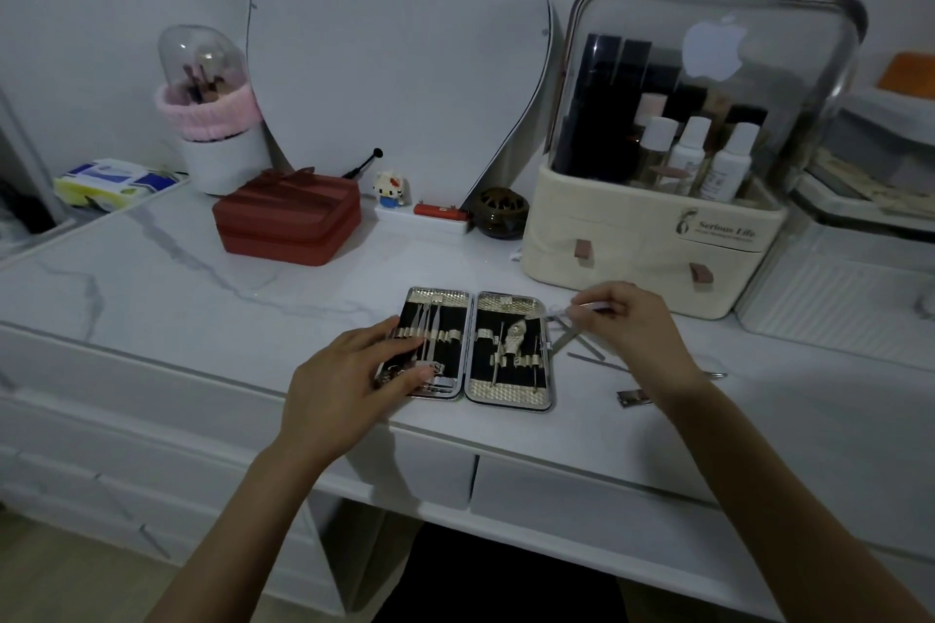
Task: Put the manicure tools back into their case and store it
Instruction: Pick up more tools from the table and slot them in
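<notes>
Manicure case (475,349) lies open flat at frame centre, near the front edge of the table (202,299). Hinge runs away from me, two halves side by side. Left half mostly filled with tools under the loops; right half has a few in and several loops free.

My left hand (349,369) rests on the left half, fingers fairly straight, pressing it flat, gripping nothing. My right hand (627,334) sits just right of the case and pinches a thin metal tool (566,311) at its far end, tip pointing left toward the upper right corner of the right half.

Key relation: tool's long axis runs roughly across the frame, while the slots run front to back. So I judge it needs turning about a quarter before it slides under a loop. Right hand is the nearer one to the free loops.

Loose tools (582,344) lie on the table right of the case, partly under my right hand. A small nail clipper (632,397) sits lower right of those.

Cosmetic organizer (657,228) with drawers sits upper right, likely storage. Red zip case (288,223) upper left.
</notes>
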